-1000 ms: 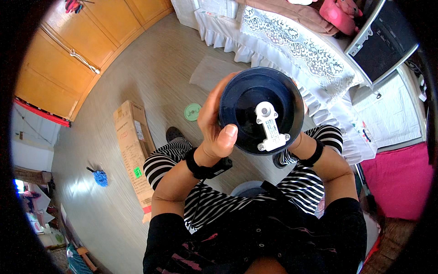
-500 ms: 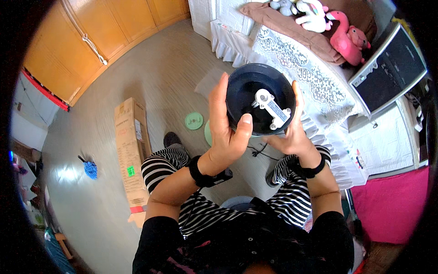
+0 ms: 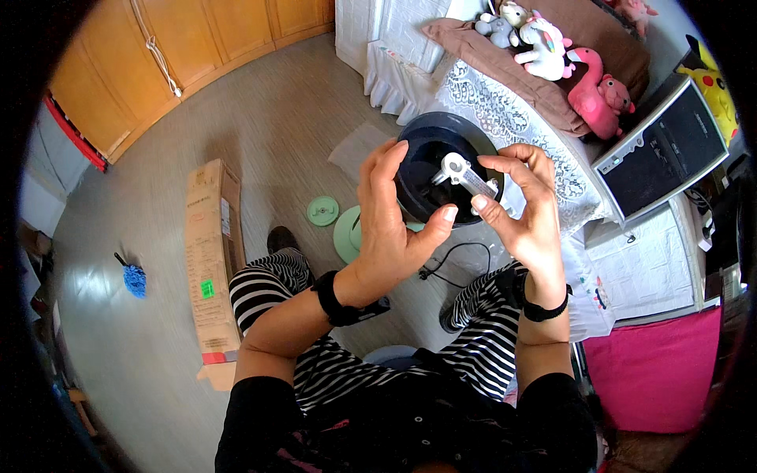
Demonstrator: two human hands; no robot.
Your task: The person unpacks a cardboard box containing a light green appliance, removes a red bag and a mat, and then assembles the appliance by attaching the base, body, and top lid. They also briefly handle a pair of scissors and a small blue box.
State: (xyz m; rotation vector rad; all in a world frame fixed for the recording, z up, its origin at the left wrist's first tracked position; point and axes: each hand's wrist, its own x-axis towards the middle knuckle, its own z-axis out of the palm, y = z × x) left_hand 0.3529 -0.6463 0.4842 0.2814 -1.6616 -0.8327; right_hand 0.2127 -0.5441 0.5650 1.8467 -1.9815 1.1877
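A black round bowl-shaped housing is held up before me, its open side facing me. Inside it lies a white bar-shaped part with a ring at one end and a grey strip along its length. My left hand grips the housing from the left, its fingers along the outer wall and its thumb at the lower rim. At the right, my right hand reaches over the rim, with thumb and index finger on either side of the white part's lower right end. The housing hides the white part's underside.
On the floor are a light green disc, a larger green round piece and a black cable. A long cardboard box stands left of my legs, with a blue duster beyond. A computer tower stands at the right.
My right hand has moved from the housing's outer right side to over its rim, at the white part's end. The housing has shifted slightly left and down.
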